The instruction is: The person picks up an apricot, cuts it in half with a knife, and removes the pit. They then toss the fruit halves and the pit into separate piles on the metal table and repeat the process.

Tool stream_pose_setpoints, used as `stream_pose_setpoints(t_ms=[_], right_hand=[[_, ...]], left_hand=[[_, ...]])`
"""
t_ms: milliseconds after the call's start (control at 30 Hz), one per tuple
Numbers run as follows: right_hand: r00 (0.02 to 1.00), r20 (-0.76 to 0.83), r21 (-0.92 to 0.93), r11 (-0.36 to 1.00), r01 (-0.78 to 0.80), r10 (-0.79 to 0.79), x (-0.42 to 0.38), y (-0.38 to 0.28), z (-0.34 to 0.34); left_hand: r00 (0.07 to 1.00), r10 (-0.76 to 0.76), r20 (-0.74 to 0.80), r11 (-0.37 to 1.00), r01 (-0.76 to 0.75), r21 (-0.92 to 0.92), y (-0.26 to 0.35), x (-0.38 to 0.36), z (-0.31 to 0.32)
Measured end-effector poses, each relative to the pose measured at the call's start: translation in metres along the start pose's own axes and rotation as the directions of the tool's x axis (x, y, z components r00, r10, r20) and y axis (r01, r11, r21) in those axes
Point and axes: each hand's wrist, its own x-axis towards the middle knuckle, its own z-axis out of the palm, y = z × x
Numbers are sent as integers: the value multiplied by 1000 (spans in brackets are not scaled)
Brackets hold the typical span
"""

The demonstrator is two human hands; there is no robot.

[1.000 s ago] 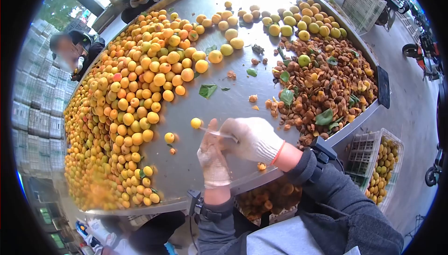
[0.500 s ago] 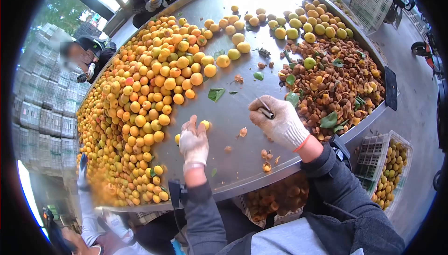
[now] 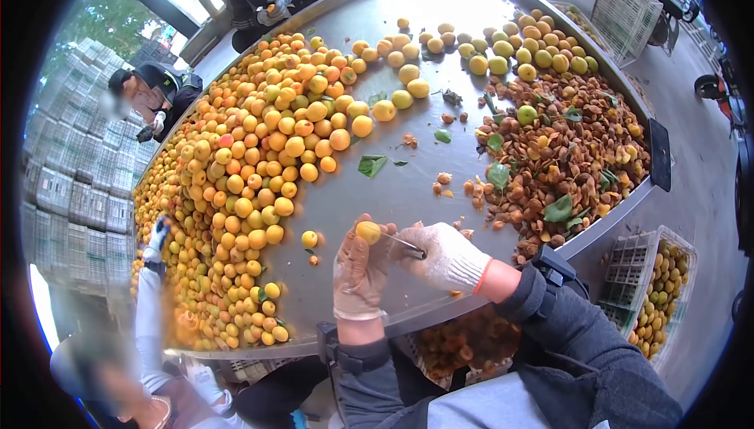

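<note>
My left hand (image 3: 360, 278), in a pale glove, is closed on a yellow apricot (image 3: 367, 232), held up between thumb and fingers over the metal table (image 3: 330, 193). Gripped in my gloved right hand (image 3: 449, 258) is a slim metal tool (image 3: 411, 248); its thin end points left and meets or nearly meets the fruit. I cannot make out the tool's exact kind. A large heap of whole apricots (image 3: 251, 146) lies to the left of my hands. Brown pits and scraps (image 3: 550, 154) are piled to the right.
The raised table rim (image 3: 605, 233) runs along the near right side. Below it stands a crate (image 3: 628, 288) of yellow fruit. Green leaves (image 3: 372, 165) lie on the table. A co-worker's gloved hand (image 3: 157, 239) reaches into the heap at left; two more people work at the far side.
My hands have come together. The left hand has picked up an apricot from the table, and the right hand has brought the tool left and down to it. The left co-worker's arm has moved inward.
</note>
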Motion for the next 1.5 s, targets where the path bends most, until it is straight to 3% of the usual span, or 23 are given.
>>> stream_pose_setpoints(t_ms=[133,333,400,433,500,567,733,767,800,900,933,1000,1067,1133,1167,1200,1233,1267,1300,1333,1400,1467,1500], right_hand=[[1000,23,-62,998,10,-9,-2,-3,6],[997,-50,-128,990,56,-63,1,-3,14],[995,-43,-164,983,80,-88,5,11,22],[992,-86,-72,993,89,-95,8,39,33],[986,-100,27,991,134,-131,15,43,38],[999,-24,-150,988,-27,23,11,16,25],[996,68,-23,998,63,-62,13,20,22],[965,197,9,984,-177,171,12,-4,10],[865,326,7,913,-407,383,12,-20,3],[800,428,40,876,-481,420,13,-18,-2],[801,428,39,878,-478,417,12,-15,-5],[885,457,82,986,-146,93,10,-6,-9],[901,321,141,926,-351,293,6,-25,-22],[928,232,249,905,-346,291,6,-23,-30],[956,74,350,890,-292,285,7,-32,-28],[954,-97,434,874,-216,284,7,-37,-25],[973,-194,326,943,-59,128,10,-18,-13],[965,-260,198,976,95,-41,14,1,-2],[959,-284,195,978,78,-20,12,0,-3],[980,-195,191,982,8,30,12,-5,-6],[991,-104,180,982,-61,81,9,-10,-11],[989,-53,399,911,-103,135,7,-12,-11],[989,-52,403,909,-105,137,6,-14,-13]], left_hand=[[1000,-25,-11,997,24,-76,-3,-5,7],[992,57,-117,998,-52,41,-5,-13,15],[945,232,-230,888,-110,446,-11,-16,14],[935,268,-234,878,-136,459,-12,-18,19],[907,327,-265,708,-50,704,-14,-18,31],[903,329,-276,754,-75,653,-19,-18,32],[925,250,-286,761,-5,648,-12,-18,40],[925,253,-285,762,-9,647,-10,-18,39],[947,221,-233,771,-24,636,-8,-18,38],[981,117,-157,823,-7,568,1,-19,35],[991,44,-127,858,28,513,6,-18,34],[982,82,-172,896,3,445,9,-13,24],[970,92,-224,928,-2,372,11,-8,8],[940,278,-196,882,-169,440,3,-3,-5],[954,233,-189,898,-136,417,-6,-4,-3],[949,273,-158,759,-111,642,-13,-5,3],[946,308,-104,559,-92,824,-18,-6,11],[958,270,-95,571,-80,817,-20,-9,23],[956,293,-17,497,-137,857,-19,-12,36],[946,317,64,417,-200,887,-18,-12,42],[951,299,74,505,-224,834,-22,-9,36],[976,216,11,749,-173,639,-21,-9,32],[977,214,8,748,-169,642,-17,-11,30]])
